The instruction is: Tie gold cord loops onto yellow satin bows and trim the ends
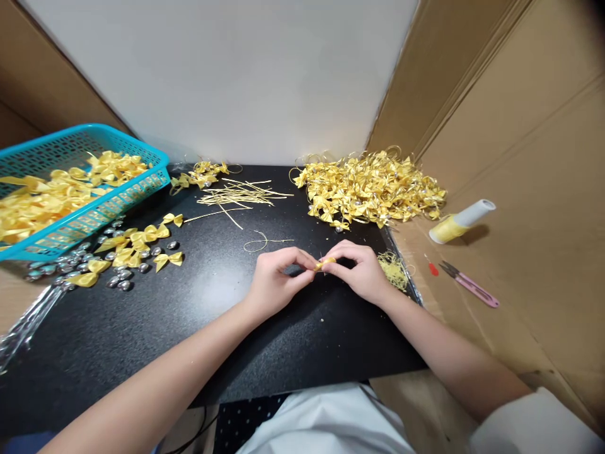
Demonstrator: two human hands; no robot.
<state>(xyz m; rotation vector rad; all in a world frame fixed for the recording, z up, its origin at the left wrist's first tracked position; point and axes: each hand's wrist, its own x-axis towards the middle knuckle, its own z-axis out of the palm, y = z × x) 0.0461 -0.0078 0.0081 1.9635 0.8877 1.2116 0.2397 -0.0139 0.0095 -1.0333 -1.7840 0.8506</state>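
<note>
Both my hands meet over the black table top [198,328], pinching one small yellow ribbon bow [325,263] between them. My left hand [274,284] grips its left end with thumb and fingers closed. My right hand [362,271] pinches the right end the same way. A loose loop of gold cord [262,243] lies just beyond my hands. Behind that lies a bundle of cut gold cords [239,195].
A teal basket [118,202] of yellow ribbon sits tilted at the left, with several loose bows [137,246] and silver beads [118,277] below it. A big heap of finished bows [371,189] lies at the back right. Thread spool [460,222], pink snips [470,285] and cardboard walls stand to the right.
</note>
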